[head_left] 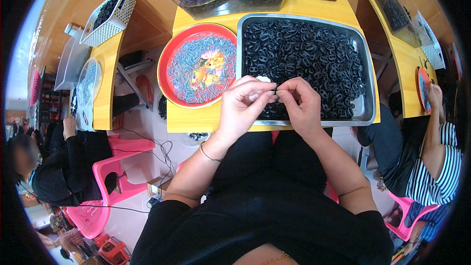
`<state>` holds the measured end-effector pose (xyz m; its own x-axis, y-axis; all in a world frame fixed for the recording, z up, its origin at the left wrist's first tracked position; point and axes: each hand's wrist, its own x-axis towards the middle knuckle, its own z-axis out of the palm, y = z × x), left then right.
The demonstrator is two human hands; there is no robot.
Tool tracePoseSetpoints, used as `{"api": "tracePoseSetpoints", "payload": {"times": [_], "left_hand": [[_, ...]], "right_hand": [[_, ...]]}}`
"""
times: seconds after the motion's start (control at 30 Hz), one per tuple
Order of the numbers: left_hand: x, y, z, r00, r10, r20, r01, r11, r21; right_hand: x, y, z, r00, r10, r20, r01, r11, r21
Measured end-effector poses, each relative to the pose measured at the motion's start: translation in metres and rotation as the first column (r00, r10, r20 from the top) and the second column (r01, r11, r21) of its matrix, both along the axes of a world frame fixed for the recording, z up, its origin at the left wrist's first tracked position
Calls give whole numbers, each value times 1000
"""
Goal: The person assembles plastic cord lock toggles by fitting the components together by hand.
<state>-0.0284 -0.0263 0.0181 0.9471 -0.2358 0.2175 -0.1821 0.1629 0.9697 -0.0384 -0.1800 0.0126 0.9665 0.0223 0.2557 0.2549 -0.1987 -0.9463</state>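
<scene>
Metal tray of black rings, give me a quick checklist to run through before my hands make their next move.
1. Supply: the metal tray is heaped with black rings. Ok.
2. Hands: the left hand and right hand meet fingertip to fingertip above the tray's near edge. Ok.
3. Piece in hand: something small is pinched between the fingertips; which hand grips it, cannot tell.
4. Red plate: it sits left of the tray, holding a layer of small grey-blue pieces, room left. Ok.
5. Tray seating: it lies flat on the yellow table, near rim close to the table's edge. Ok.
6. Strays: a few dark pieces lie on the floor below the table edge. Not ok.
</scene>
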Motion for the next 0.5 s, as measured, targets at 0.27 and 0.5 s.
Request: {"api": "tracePoseSetpoints", "payload": {"times": [0.27,0.5], "left_hand": [[3,2,-2,999,-15,37,15,1000,17],[5,3,-9,987,-78,-139,47,976,-213]], "right_hand": [[0,-1,-1,1000,14,27,-13,999,-32],[-1,3,-5,998,35,-46,-25,977,213]]}}
